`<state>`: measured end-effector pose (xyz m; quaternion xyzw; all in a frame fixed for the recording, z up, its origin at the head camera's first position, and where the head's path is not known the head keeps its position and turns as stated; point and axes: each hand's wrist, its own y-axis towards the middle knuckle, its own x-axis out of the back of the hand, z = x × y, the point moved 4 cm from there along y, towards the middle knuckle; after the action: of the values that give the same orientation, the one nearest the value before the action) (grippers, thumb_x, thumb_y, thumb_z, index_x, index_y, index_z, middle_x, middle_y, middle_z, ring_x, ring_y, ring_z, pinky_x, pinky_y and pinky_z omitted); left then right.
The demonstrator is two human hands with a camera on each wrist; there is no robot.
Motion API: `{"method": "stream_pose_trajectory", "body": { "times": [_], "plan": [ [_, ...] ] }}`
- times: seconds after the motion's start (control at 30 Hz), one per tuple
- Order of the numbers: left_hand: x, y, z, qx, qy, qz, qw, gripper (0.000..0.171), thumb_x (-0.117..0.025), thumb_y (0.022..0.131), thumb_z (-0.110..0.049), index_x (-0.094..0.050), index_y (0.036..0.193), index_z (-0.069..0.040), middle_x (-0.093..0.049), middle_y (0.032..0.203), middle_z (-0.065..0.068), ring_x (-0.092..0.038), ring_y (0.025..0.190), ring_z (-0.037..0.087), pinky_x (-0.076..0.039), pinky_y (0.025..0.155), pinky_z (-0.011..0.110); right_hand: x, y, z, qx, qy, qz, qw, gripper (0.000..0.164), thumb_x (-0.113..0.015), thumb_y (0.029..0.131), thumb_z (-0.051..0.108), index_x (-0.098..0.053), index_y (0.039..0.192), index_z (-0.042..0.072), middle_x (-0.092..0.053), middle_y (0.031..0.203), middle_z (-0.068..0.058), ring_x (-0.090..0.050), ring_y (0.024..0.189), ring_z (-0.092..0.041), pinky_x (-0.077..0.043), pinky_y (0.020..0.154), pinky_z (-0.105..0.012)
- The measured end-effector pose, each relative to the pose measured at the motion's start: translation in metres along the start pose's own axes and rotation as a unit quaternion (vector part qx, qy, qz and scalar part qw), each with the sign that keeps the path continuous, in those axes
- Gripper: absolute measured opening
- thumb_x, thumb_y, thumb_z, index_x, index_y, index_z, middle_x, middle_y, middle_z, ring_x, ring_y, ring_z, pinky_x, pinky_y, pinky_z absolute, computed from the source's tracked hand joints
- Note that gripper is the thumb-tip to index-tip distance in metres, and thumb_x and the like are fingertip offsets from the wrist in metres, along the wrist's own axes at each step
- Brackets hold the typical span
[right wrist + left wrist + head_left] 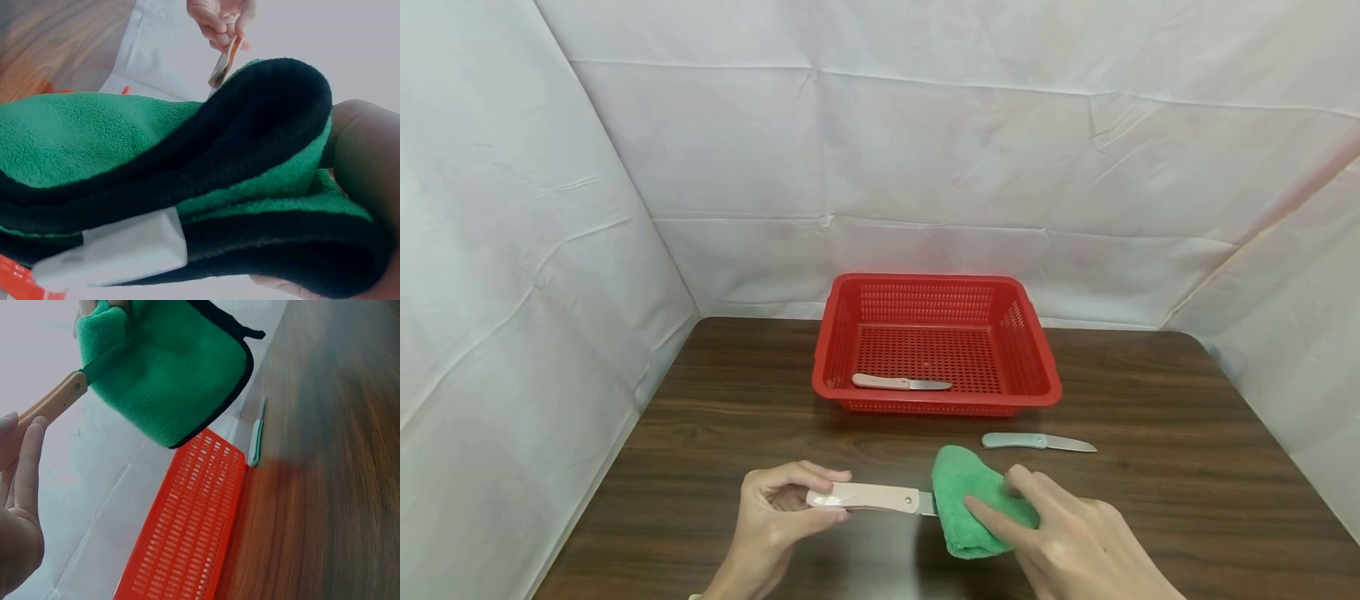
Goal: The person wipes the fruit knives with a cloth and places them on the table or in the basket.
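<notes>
Closest to the head camera, the right hand (1071, 537) pinches a folded green cloth (970, 496) between thumb and fingers, its grip closed on the fabric. Most of the blade (927, 503) of a folding knife (867, 497) is hidden in that cloth; only a short stretch of metal shows next to the rivet. The left hand (767, 525) holds the knife by the rear end of its cream handle, fingers above and thumb below, so the knife is raised over the dark wood-grain worktop (722, 433), in front of the basket. Black edging (249, 362) borders the cloth in the left wrist view, and a white tag (134, 247) sticks out from it in the right wrist view.

Just beyond the hands, a mint-handled knife (1015, 441) lies on the worktop, its bare blade pointing right. Behind it stands a red plastic basket (940, 400) with perforated sides. Inside, along the near wall, lies a cream-handled knife (880, 382), blade also to the right. White sheeting (940, 158) hangs behind the worktop and down both sides.
</notes>
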<state>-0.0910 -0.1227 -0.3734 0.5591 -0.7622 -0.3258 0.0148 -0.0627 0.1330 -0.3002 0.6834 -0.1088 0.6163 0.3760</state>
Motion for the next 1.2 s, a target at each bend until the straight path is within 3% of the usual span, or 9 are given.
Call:
{"method": "stream_pose_trajectory", "body": {
  "times": [0.27,0.5,0.6,0.63,0.67,0.77,0.87,1.0,1.2],
  "plan": [
    [0.011,-0.003,-0.006,0.006,0.001,-0.001,1.0,0.035,-0.057,0.063,0.028,-0.062,0.089,0.005,-0.061,0.095,0.025,-0.061,0.082,0.03,-0.054,0.063,0.037,0.0,-0.006,-0.004,-0.009,-0.022,-0.012,1.0,0.054,-0.011,0.086,0.029,-0.059,0.111,0.031,-0.045,0.091,0.001,-0.034,0.061,-0.003,-0.016,0.037,-0.005],
    [0.015,-0.004,-0.008,0.005,0.011,0.004,0.9999,0.037,-0.055,0.063,0.029,-0.062,0.09,0.005,-0.062,0.096,0.023,-0.061,0.083,0.031,-0.053,0.063,0.042,0.001,-0.009,-0.008,-0.039,-0.015,0.015,0.999,0.052,-0.013,0.087,0.036,-0.057,0.115,0.034,-0.046,0.095,0.001,-0.033,0.06,-0.001,-0.021,0.039,-0.003],
    [0.015,-0.003,-0.008,0.003,0.02,0.004,0.9998,0.034,-0.056,0.064,0.027,-0.062,0.089,0.005,-0.061,0.095,0.025,-0.061,0.083,0.031,-0.053,0.064,0.039,0.002,-0.01,-0.008,-0.051,-0.015,0.028,0.998,0.034,-0.037,0.089,0.032,-0.055,0.116,0.036,-0.043,0.093,0.004,-0.031,0.06,0.0,-0.021,0.04,-0.003],
    [0.015,-0.003,-0.008,0.001,0.024,0.004,0.9997,0.033,-0.057,0.064,0.027,-0.062,0.089,0.005,-0.061,0.094,0.025,-0.061,0.083,0.031,-0.053,0.064,0.038,0.002,-0.01,-0.009,-0.059,-0.011,0.04,0.997,0.034,-0.047,0.085,0.029,-0.053,0.118,0.037,-0.042,0.094,0.005,-0.032,0.061,0.001,-0.023,0.04,-0.003],
    [0.015,-0.003,-0.008,-0.001,0.027,0.003,0.9996,0.033,-0.058,0.064,0.027,-0.062,0.088,0.005,-0.061,0.094,0.024,-0.061,0.083,0.031,-0.054,0.064,0.037,0.002,-0.011,-0.009,-0.058,-0.014,0.037,0.998,0.034,-0.048,0.085,0.028,-0.054,0.117,0.037,-0.042,0.093,0.005,-0.03,0.059,0.001,-0.022,0.04,-0.003],
    [0.015,-0.002,-0.007,-0.007,0.037,-0.002,0.9993,0.032,-0.058,0.064,0.027,-0.061,0.088,0.006,-0.062,0.092,0.023,-0.061,0.084,0.031,-0.054,0.065,0.035,0.003,-0.011,-0.009,-0.048,-0.02,0.016,0.999,0.033,-0.044,0.086,0.027,-0.056,0.115,0.035,-0.043,0.093,0.004,-0.028,0.057,0.002,-0.019,0.039,-0.004],
    [0.016,-0.002,-0.008,-0.008,0.048,-0.011,0.9987,0.035,-0.056,0.063,0.029,-0.061,0.088,0.005,-0.062,0.091,0.021,-0.061,0.083,0.03,-0.054,0.064,0.033,0.004,-0.013,-0.01,-0.049,-0.026,-0.002,0.998,0.055,-0.009,0.087,0.036,-0.058,0.113,0.035,-0.043,0.092,0.004,-0.026,0.055,0.003,-0.017,0.038,-0.004],
    [0.017,-0.003,-0.007,-0.004,0.067,-0.021,0.9975,0.034,-0.056,0.063,0.029,-0.061,0.087,0.005,-0.062,0.088,0.023,-0.062,0.08,0.03,-0.054,0.062,0.033,0.005,-0.015,-0.012,-0.06,-0.017,-0.007,0.998,0.052,-0.012,0.088,0.037,-0.058,0.111,0.036,-0.04,0.09,0.007,-0.026,0.055,0.004,-0.016,0.038,-0.003],
    [0.018,-0.004,-0.002,0.011,0.063,-0.026,0.9976,0.024,-0.051,0.07,0.027,-0.058,0.089,0.014,-0.063,0.08,0.024,-0.063,0.066,0.031,-0.051,0.055,0.046,0.007,-0.016,-0.012,-0.049,-0.008,-0.041,0.998,0.052,-0.013,0.087,0.032,-0.059,0.11,0.035,-0.04,0.088,0.007,-0.022,0.052,0.005,-0.012,0.038,-0.003]
  ]
}}
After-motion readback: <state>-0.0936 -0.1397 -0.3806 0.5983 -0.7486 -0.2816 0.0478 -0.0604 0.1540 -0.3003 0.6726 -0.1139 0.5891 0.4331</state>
